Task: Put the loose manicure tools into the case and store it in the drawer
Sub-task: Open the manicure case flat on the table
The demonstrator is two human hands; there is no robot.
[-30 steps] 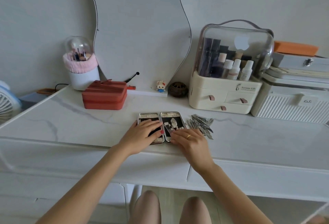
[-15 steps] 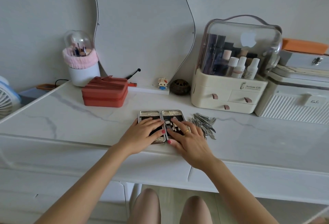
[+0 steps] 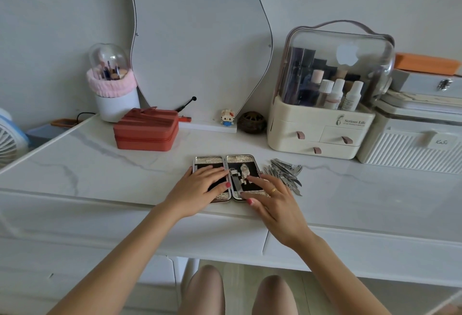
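Observation:
The manicure case (image 3: 240,161) lies open and flat near the front edge of the white marble dressing table (image 3: 100,164), its two black-lined halves side by side. My left hand (image 3: 200,191) rests flat on the left half with straight fingers. My right hand (image 3: 271,198) lies spread over the lower right half, fingers touching the lining. One slim tool (image 3: 236,183) sits in the right half under its straps. A pile of several loose steel manicure tools (image 3: 285,173) lies just right of the case. Drawer fronts (image 3: 350,247) run below the tabletop, closed.
Behind the case stand a red zip box (image 3: 147,131), a brush holder with a clear dome (image 3: 112,89), a wavy mirror (image 3: 200,39), a small figurine (image 3: 227,117), a cream cosmetic organiser (image 3: 322,119) and white storage boxes (image 3: 412,144). A fan (image 3: 10,137) is at far left.
My right hand has slid a little to the right on the case, uncovering the tool in the right half. The left hand stays flat on the left half. The camera has moved closer.

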